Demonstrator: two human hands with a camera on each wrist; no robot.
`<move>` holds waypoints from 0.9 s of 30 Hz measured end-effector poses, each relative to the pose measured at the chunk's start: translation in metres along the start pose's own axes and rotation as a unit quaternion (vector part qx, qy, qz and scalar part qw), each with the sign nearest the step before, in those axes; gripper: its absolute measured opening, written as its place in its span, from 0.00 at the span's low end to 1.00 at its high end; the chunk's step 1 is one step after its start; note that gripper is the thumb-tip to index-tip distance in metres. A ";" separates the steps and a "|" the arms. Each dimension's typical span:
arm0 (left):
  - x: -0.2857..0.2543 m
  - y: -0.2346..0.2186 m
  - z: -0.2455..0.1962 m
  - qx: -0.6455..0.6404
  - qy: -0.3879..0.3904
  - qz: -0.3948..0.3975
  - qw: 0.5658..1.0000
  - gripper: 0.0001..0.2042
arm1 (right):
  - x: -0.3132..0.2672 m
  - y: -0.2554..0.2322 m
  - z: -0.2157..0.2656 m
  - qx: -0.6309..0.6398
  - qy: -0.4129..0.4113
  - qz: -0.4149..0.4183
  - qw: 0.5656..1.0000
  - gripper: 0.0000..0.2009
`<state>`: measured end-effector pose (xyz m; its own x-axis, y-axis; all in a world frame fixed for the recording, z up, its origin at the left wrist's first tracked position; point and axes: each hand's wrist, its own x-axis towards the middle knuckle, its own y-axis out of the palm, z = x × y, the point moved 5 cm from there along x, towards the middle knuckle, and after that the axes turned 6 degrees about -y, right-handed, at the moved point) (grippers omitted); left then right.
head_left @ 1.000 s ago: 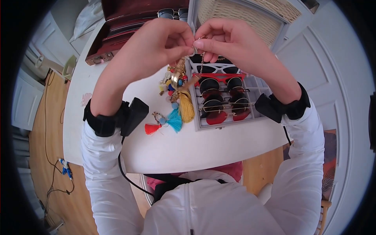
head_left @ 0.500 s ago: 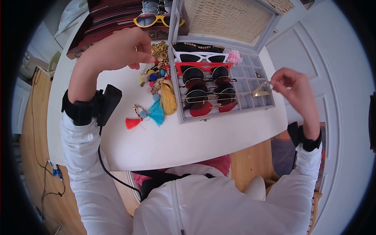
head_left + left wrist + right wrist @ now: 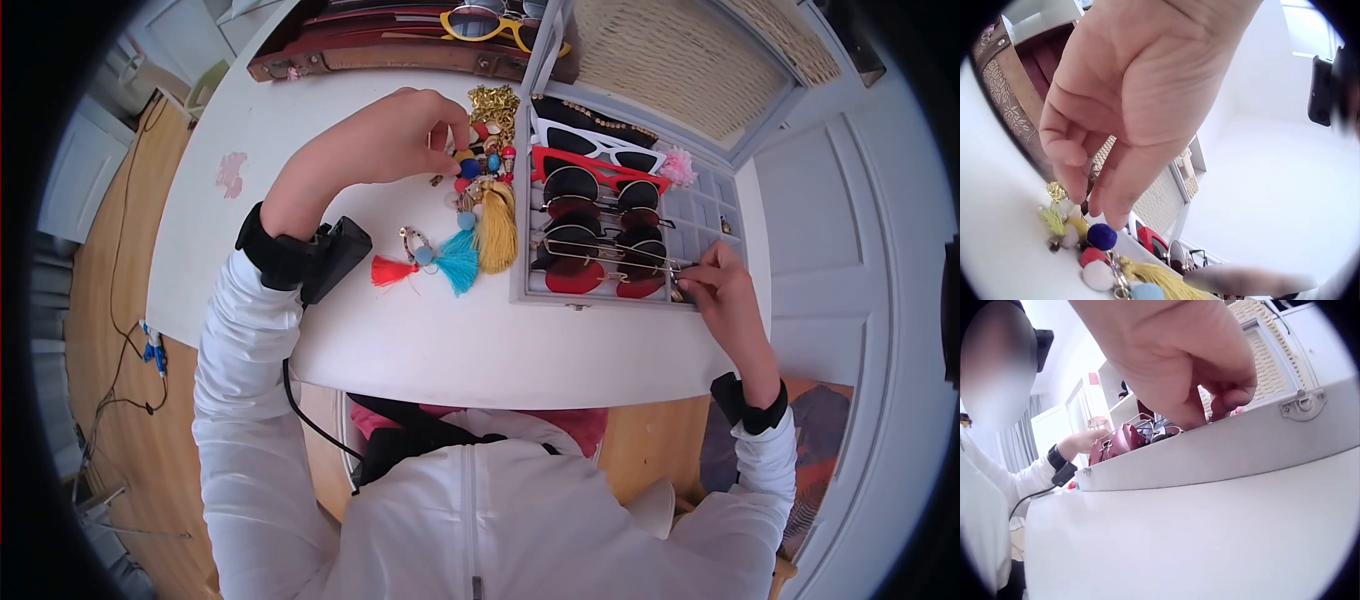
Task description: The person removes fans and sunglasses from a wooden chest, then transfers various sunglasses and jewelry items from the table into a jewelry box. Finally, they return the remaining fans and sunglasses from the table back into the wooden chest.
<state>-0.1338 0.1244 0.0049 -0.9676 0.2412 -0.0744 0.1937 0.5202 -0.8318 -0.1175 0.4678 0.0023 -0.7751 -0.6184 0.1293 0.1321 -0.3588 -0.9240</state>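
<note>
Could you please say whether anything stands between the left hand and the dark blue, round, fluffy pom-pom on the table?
Nothing visible does: the left hand hangs right beside the dark blue, round, fluffy pom-pom, though whether they touch is unclear. A red, fluffy pom-pom lies nearby but not between them.

Home interior; wooden floor (image 3: 175, 440); panelled door (image 3: 830, 270); grey curtain (image 3: 1010, 447)
</note>
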 end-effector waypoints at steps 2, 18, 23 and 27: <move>0.000 0.004 -0.004 -0.010 0.015 0.004 1.000 0.08 | 0.002 0.000 0.004 -0.003 0.002 0.008 1.000 0.09; -0.029 -0.009 -0.071 -0.137 0.170 -0.127 0.967 0.10 | 0.092 -0.017 0.123 0.356 0.016 0.076 0.931 0.15; -0.039 -0.003 -0.089 -0.136 0.174 -0.145 0.964 0.16 | 0.116 0.009 0.131 0.404 -0.089 0.111 0.904 0.10; -0.024 -0.010 -0.052 -0.086 0.076 -0.124 0.986 0.18 | 0.120 -0.030 0.048 0.218 0.031 -0.021 0.975 0.09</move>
<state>-0.1038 0.1559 0.0439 -0.9559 0.2016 0.2134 -0.0086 0.7073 -0.7069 -0.1850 0.3710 0.0624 -0.8198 -0.5578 0.1295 0.3386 -0.6546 -0.6759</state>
